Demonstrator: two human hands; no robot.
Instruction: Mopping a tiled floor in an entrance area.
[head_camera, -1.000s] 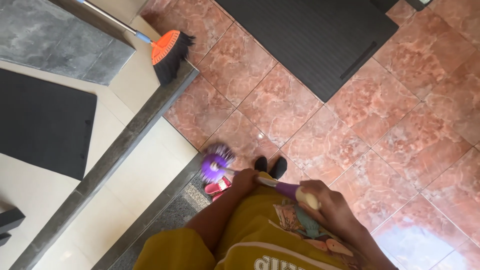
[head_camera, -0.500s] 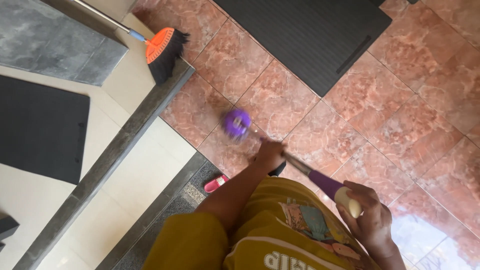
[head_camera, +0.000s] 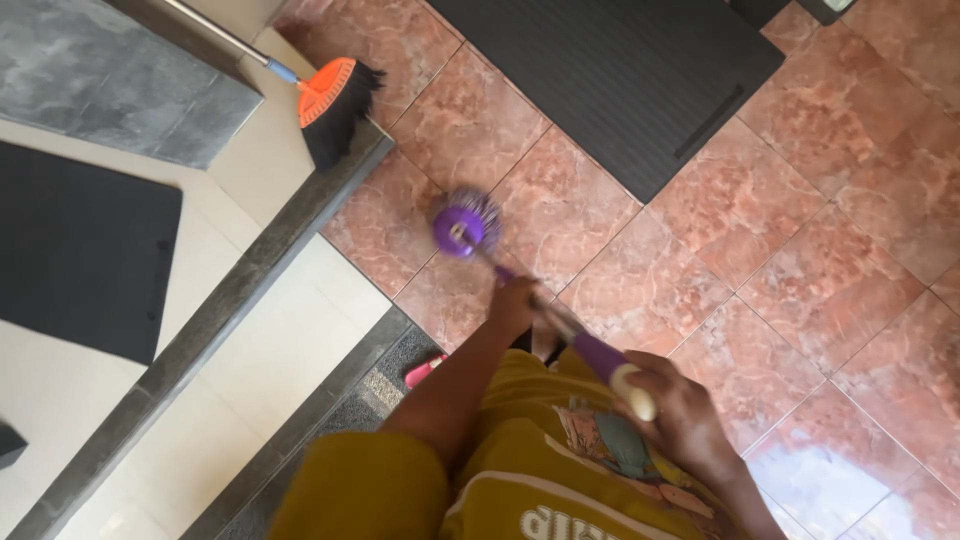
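On the red tile floor (head_camera: 800, 260): black mat (head_camera: 620, 70) up top, second dark mat (head_camera: 70, 250) on the pale floor left. Orange broom (head_camera: 335, 105) leans at the grey step (head_camera: 250, 270). Purple mop (head_camera: 465, 225) head on the tiles, near the step, blurred. Left hand (head_camera: 515, 300) closed around mid-handle, right hand (head_camera: 680, 415) gripping the white handle end.

Left hand (head_camera: 515, 300) extended forward and down, fingers curled in a closed grip, forearm bare. Right hand (head_camera: 680, 415) drawn in near torso, fist clenched, wrist bent.
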